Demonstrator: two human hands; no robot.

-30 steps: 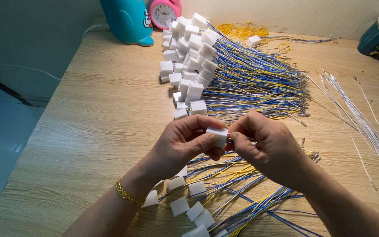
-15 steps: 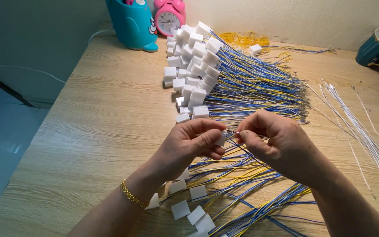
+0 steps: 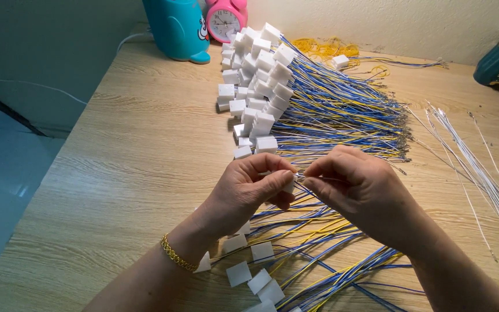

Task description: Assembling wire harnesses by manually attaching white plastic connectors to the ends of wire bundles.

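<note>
Fingers of the left hand [image 3: 249,193] are pinched around a small white plug [image 3: 289,185], which is mostly hidden behind them. A thin wire [image 3: 313,178] is gripped between the fingertips of the right hand [image 3: 356,193] and held right at the plug, above the wooden table [image 3: 116,167]. A big pile of finished plugs with blue and yellow wires [image 3: 319,104] is spread out behind the hands, a smaller bunch [image 3: 295,254] is lying under them, and loose white wires [image 3: 480,167] are seen off to the right.
</note>
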